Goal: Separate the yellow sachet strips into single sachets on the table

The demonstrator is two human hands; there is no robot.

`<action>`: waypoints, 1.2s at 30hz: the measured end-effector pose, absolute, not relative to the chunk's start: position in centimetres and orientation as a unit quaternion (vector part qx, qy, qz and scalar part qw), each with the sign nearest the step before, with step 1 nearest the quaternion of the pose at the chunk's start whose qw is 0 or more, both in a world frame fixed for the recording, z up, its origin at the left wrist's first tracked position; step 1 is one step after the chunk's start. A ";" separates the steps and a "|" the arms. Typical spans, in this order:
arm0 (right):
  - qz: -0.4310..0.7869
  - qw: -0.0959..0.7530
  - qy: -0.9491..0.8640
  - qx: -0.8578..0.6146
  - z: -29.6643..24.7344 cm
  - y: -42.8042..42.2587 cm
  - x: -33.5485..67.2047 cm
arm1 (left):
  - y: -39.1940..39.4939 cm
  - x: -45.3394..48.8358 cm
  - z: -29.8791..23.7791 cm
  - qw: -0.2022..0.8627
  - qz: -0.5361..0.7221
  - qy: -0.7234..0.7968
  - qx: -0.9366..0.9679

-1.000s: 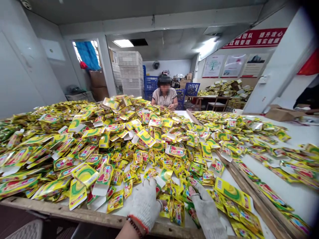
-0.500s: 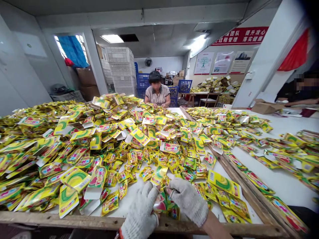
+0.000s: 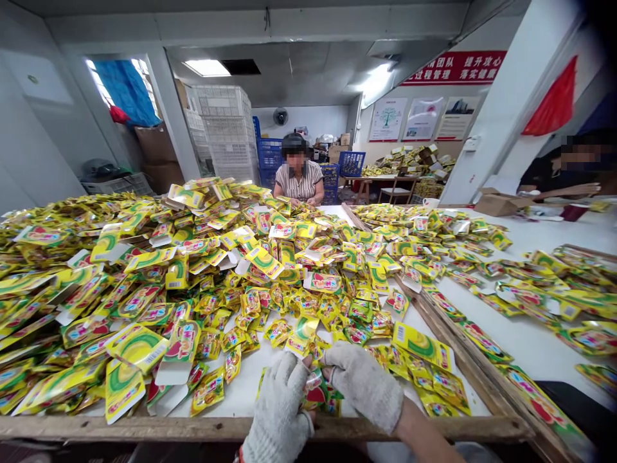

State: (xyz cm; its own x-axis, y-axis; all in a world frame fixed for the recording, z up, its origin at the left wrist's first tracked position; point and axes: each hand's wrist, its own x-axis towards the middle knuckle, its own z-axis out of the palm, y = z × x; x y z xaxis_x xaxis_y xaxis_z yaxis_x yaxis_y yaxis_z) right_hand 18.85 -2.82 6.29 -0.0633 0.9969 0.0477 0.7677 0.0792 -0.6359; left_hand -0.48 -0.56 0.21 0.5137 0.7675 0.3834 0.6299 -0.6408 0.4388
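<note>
My left hand [image 3: 279, 405], in a white knit glove with bare fingertips, is closed around the left side of a small packet [image 3: 315, 390] with a watermelon picture. From the other side my right hand [image 3: 364, 384], gloved alike, pinches at the packet's upper right edge; its fingertips are partly hidden. Just beyond both hands lies a yellow-green flat carton [image 3: 303, 334]. Small yellow candy packets [image 3: 208, 392] are scattered on the white table about the hands. An open-ended carton [image 3: 182, 344] leans on others to the left.
A large heap of cartons and packets [image 3: 139, 257] covers the left and middle of the table. A wooden strip [image 3: 448, 334] divides it on the right, and a wooden edge [image 3: 193, 429] runs in front. A person [image 3: 299, 180] sits opposite; another person [image 3: 573, 167] is at far right.
The whole view has shifted slightly, so the scene sits a little further left. Both hands stay close together at the packet, whose watermelon side now shows lower between them.
</note>
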 end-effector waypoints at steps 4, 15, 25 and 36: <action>0.334 0.252 -0.697 -0.583 5.8 -3.5 20.1 | -0.4 -1.0 1.0 0.123 0.262 0.345 0.893; 0.387 0.396 -0.501 -0.665 6.1 -3.7 18.7 | -0.4 -0.2 1.9 0.093 0.242 0.419 0.870; 0.388 0.363 -0.514 -0.674 4.8 -4.2 17.0 | -1.1 0.3 0.6 0.118 0.261 0.418 0.862; 0.536 0.329 -0.516 -0.582 4.0 -5.8 17.9 | -0.9 0.0 2.6 0.227 0.279 0.401 0.843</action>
State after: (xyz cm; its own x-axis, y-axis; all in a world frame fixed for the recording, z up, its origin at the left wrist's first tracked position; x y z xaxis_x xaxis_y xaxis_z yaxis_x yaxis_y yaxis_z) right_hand 17.90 -5.76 3.99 -0.1073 0.9526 -0.2848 0.2475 -0.2518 -0.9356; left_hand -0.05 -0.85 2.59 0.5233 0.8022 0.2875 0.5493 -0.5755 0.6059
